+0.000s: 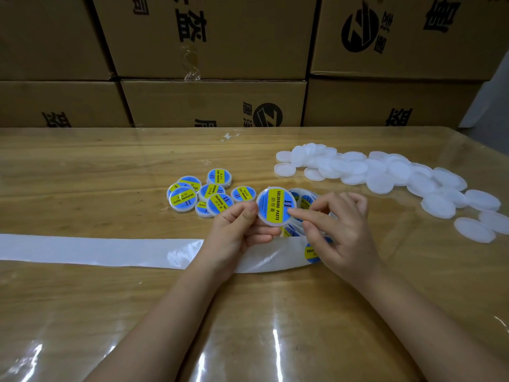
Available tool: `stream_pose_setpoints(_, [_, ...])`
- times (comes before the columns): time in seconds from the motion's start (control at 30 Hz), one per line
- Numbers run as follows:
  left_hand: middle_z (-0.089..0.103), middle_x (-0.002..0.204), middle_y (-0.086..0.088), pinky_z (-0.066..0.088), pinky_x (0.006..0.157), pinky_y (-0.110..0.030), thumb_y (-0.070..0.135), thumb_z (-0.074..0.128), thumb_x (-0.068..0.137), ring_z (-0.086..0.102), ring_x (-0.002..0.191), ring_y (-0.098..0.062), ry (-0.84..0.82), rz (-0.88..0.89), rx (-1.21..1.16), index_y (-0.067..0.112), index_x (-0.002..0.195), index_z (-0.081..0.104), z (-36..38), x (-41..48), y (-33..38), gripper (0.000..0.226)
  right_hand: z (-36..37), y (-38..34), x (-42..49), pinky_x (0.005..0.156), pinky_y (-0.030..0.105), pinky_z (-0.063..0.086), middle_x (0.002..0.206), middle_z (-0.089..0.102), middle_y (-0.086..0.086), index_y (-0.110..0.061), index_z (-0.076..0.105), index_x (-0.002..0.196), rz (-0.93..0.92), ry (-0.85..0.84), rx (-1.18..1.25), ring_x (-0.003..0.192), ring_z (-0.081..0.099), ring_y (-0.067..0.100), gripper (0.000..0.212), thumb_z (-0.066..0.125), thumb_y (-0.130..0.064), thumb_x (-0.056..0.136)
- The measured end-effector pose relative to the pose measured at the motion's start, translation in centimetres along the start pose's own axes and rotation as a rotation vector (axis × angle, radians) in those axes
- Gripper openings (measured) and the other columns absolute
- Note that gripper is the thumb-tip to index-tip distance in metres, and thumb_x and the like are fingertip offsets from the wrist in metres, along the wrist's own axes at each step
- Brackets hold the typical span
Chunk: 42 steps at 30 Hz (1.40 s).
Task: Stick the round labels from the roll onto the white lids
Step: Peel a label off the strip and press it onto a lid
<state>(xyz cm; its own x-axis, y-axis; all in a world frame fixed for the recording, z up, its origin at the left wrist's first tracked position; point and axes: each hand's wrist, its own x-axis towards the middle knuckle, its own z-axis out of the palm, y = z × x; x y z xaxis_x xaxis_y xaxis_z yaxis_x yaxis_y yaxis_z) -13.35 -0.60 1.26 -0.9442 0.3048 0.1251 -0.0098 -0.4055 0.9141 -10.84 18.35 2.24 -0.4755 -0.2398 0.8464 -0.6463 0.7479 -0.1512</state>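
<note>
Smoothing the label (276, 203) onto the lid (271, 223) pinched in my left hand (239, 226), my right hand (339, 230) pressing with a straight finger; next I should probably peel another label.

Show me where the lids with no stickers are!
In the head view, the plain white lids lie heaped on the right of the table, beyond the right hand and right of the labelled lids.

A person's two forearms (170, 312) show bare from wrist to picture's edge; the left grip (237, 230) and right grip (340, 231) are ungloved, with short, plain nails.
</note>
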Motion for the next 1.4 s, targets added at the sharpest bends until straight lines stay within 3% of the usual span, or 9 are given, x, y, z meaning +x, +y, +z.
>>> stream_pose_setpoints(0.2, [0.074, 0.076, -0.004, 0.053, 0.053, -0.016, 0.033, 0.05, 0.082, 0.071, 0.064, -0.012, -0.012, 0.001, 0.006, 0.006, 0.092, 0.058, -0.1, 0.2, -0.4, 0.03, 0.3, -0.7, 0.1, 0.082, 0.04, 0.03, 0.077, 0.053, -0.001, -0.025, 0.077, 0.095, -0.023, -0.013, -0.008, 0.071, 0.051, 0.015, 0.024, 0.054, -0.025, 0.088])
stream_pose_setpoints(0.53, [0.064, 0.058, -0.001, 0.049, 0.051, -0.016, 0.035, 0.044, 0.086, 0.06, 0.05, -0.007, -0.081, 0.016, 0.068, 0.003, 0.085, 0.055, -0.2, 0.2, -0.9, 0.034, 0.8, -1.7, 0.1, 0.083, 0.036, 0.027, 0.076, 0.043, 0.0, -0.035, 0.07, 0.11, -0.068, -0.112, -0.059, 0.075, 0.044, 0.014, 0.027, 0.052, -0.031, 0.09])
stream_pose_setpoints(0.83, [0.059, 0.054, -0.004, 0.048, 0.056, -0.021, 0.035, 0.042, 0.091, 0.056, 0.05, -0.013, -0.122, -0.009, 0.067, 0.018, 0.072, 0.065, 0.0, 0.3, -1.5, 0.035, 0.7, -1.1, 0.1, 0.08, 0.037, 0.027, 0.077, 0.038, -0.003, -0.032, 0.066, 0.117, 0.033, -0.019, -0.154, 0.073, 0.042, 0.014, 0.029, 0.05, -0.029, 0.093])
stream_pose_setpoints(1.0, [0.059, 0.054, -0.003, 0.048, 0.055, -0.02, 0.035, 0.044, 0.093, 0.055, 0.049, -0.012, -0.101, 0.004, 0.08, 0.007, 0.077, 0.055, 0.1, 0.2, -1.5, 0.034, 1.0, -1.6, 0.1, 0.079, 0.037, 0.027, 0.077, 0.037, -0.003, -0.031, 0.069, 0.114, 0.004, -0.051, -0.139, 0.075, 0.04, 0.014, 0.03, 0.049, -0.031, 0.093])
stream_pose_setpoints(1.13, [0.058, 0.055, -0.002, 0.046, 0.054, -0.018, 0.033, 0.043, 0.091, 0.054, 0.05, -0.009, -0.051, 0.04, 0.096, 0.012, 0.07, 0.054, 0.2, 0.2, -1.3, 0.032, 1.1, -2.1, 0.1, 0.079, 0.036, 0.027, 0.073, 0.041, 0.0, -0.034, 0.071, 0.111, -0.055, -0.083, -0.127, 0.072, 0.044, 0.017, 0.029, 0.048, -0.033, 0.092])
stream_pose_setpoints(1.4, [0.058, 0.055, 0.001, 0.041, 0.048, -0.016, 0.034, 0.041, 0.089, 0.049, 0.046, -0.008, 0.045, 0.076, -0.013, 0.007, 0.08, 0.054, -0.2, 0.7, -0.7, 0.032, 0.5, -1.6, 0.3, 0.08, 0.035, 0.024, 0.07, 0.041, 0.0, -0.034, 0.075, 0.1, -0.076, -0.031, -0.13, 0.07, 0.043, 0.017, 0.024, 0.056, -0.029, 0.087])
